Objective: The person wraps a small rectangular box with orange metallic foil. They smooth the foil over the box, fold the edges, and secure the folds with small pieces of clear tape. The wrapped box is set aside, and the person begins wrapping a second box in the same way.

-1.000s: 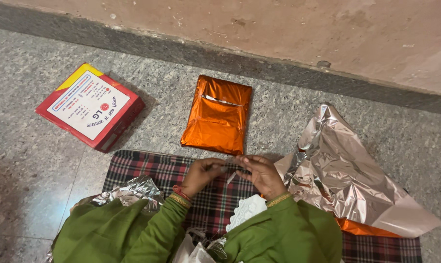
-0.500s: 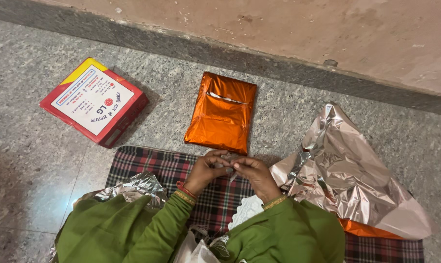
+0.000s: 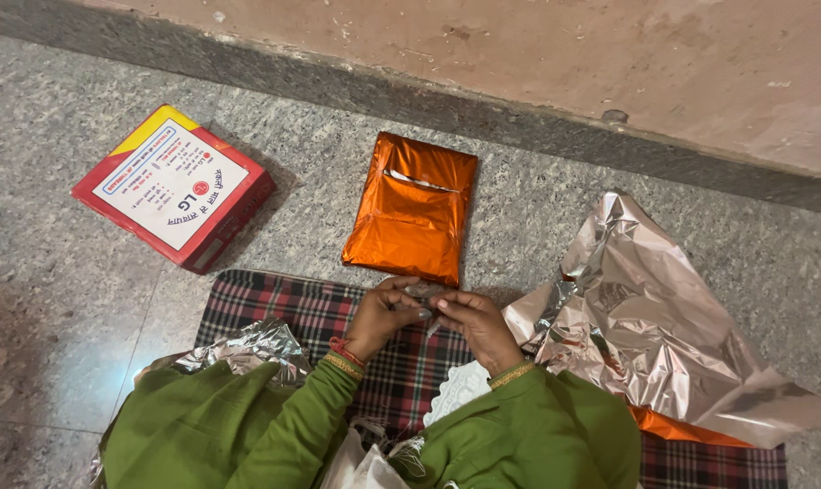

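My left hand [image 3: 383, 317] and my right hand [image 3: 476, 323] meet over a red and black checked cloth [image 3: 274, 303], fingertips pinched together on a small clear strip, probably tape [image 3: 426, 292]. Both arms wear green sleeves. Just beyond the hands lies a flat packet wrapped in shiny orange foil paper [image 3: 412, 206] on the stone floor, with a strip across its top. The hands hide most of the small strip.
A red and yellow box with a white label [image 3: 175, 186] lies at the left on the grey floor. A crumpled silver foil sheet [image 3: 650, 326] with an orange underside spreads at the right. More crumpled silver foil [image 3: 247, 349] sits by my left sleeve. A wall base [image 3: 519, 113] runs behind.
My hands have drawn closer together over the cloth, fingertips now touching on the small strip. The view has shifted slightly; the packet and box have not moved.
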